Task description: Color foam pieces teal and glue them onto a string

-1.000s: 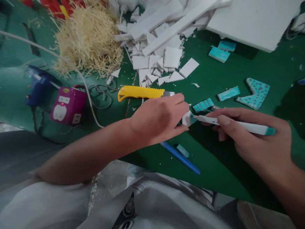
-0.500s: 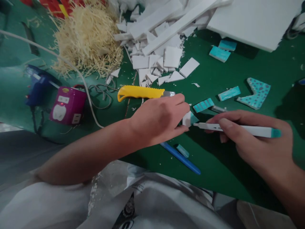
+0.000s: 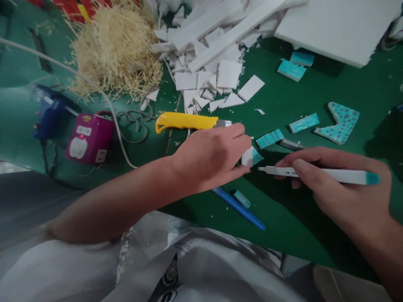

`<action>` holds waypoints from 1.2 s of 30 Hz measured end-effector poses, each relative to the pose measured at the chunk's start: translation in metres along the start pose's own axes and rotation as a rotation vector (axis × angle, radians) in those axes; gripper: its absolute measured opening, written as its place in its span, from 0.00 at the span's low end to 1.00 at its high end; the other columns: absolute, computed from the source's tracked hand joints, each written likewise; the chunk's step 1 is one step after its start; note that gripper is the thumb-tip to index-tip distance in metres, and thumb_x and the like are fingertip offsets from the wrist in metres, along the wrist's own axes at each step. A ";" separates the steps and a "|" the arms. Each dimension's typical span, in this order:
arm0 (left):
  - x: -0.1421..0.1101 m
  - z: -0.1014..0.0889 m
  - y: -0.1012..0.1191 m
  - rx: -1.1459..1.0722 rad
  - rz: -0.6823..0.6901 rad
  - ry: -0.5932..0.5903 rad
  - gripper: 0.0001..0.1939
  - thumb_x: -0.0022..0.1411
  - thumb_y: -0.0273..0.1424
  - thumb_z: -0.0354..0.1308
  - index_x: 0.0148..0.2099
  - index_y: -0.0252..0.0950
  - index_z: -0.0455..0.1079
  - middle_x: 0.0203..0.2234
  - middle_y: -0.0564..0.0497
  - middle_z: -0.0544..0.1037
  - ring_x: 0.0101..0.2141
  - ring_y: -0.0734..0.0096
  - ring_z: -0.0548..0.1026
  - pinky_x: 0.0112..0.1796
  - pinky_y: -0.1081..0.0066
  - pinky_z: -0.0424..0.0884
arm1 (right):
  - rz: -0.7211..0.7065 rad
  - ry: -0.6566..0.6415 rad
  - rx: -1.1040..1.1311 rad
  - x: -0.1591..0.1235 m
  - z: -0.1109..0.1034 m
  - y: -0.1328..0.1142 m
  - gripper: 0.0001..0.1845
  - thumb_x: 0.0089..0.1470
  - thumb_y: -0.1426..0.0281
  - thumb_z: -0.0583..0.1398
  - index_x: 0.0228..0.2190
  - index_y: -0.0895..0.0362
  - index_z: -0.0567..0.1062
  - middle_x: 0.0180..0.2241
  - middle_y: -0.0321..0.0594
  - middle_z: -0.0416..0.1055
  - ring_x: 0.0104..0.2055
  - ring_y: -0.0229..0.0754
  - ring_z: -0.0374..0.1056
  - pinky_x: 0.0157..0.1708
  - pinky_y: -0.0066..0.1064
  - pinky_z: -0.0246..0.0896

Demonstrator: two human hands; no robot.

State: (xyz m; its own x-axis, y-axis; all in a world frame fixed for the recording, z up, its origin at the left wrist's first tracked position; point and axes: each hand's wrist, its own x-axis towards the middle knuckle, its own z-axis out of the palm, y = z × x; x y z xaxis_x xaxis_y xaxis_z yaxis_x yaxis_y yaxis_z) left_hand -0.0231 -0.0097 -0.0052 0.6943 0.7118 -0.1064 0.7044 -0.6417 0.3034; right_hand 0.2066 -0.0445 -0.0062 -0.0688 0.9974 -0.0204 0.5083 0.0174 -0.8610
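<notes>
Between the thumb and fingers of my left hand (image 3: 217,153) is a small white foam piece (image 3: 248,157), its pointed right end coloured turquoise. My right hand (image 3: 340,184) grips a white marker (image 3: 343,175) with a turquoise end. The marker's tip points left and sits just right of the foam piece, apart from it. Beyond my left hand lies a yellow utility knife (image 3: 185,121) with its blade partly out. A blue pen (image 3: 241,209) and a small turquoise piece (image 3: 242,199) rest below the hands. A striped turquoise piece (image 3: 269,138) lies just past the foam piece.
White foam scraps (image 3: 217,79) are heaped at the back beside wood shavings (image 3: 116,50). A large foam sheet (image 3: 336,29) lies back right, near a dotted turquoise piece (image 3: 340,122). At left stand a blue glue gun (image 3: 52,111) and a purple power adapter (image 3: 90,138) with cords.
My right hand has drawn the marker slightly right, so its tip has come away from the foam piece. My left hand stays almost still, holding the piece.
</notes>
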 end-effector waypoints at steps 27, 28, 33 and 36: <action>-0.001 -0.005 0.001 0.015 -0.027 0.016 0.19 0.68 0.45 0.65 0.49 0.33 0.76 0.39 0.48 0.77 0.38 0.61 0.80 0.30 0.68 0.65 | 0.054 0.065 0.022 0.000 0.003 0.001 0.09 0.55 0.61 0.67 0.33 0.51 0.86 0.19 0.35 0.73 0.21 0.36 0.67 0.20 0.27 0.63; -0.001 -0.006 0.002 0.029 -0.032 0.006 0.19 0.67 0.45 0.66 0.49 0.33 0.76 0.40 0.48 0.77 0.38 0.61 0.80 0.29 0.69 0.64 | 0.055 0.064 0.022 0.000 0.003 0.001 0.09 0.55 0.61 0.67 0.33 0.51 0.86 0.20 0.35 0.73 0.21 0.36 0.67 0.20 0.28 0.63; -0.002 -0.007 0.004 0.084 -0.035 -0.028 0.16 0.66 0.41 0.66 0.50 0.35 0.76 0.43 0.47 0.77 0.38 0.63 0.80 0.28 0.70 0.62 | 0.042 0.058 0.014 0.000 0.003 0.002 0.10 0.56 0.59 0.68 0.32 0.51 0.86 0.19 0.35 0.73 0.22 0.37 0.68 0.20 0.28 0.64; -0.001 -0.007 0.003 0.052 -0.039 -0.030 0.14 0.67 0.38 0.66 0.50 0.35 0.76 0.43 0.48 0.78 0.39 0.63 0.80 0.29 0.70 0.64 | 0.025 0.063 0.000 0.000 0.003 0.002 0.10 0.56 0.59 0.68 0.32 0.51 0.86 0.19 0.35 0.72 0.21 0.36 0.67 0.20 0.28 0.63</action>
State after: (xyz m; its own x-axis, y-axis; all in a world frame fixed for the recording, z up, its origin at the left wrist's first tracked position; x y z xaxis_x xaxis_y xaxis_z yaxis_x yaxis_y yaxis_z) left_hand -0.0228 -0.0110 0.0028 0.6700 0.7280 -0.1452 0.7369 -0.6285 0.2489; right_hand 0.2050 -0.0445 -0.0097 -0.0020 1.0000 -0.0095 0.5092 -0.0071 -0.8606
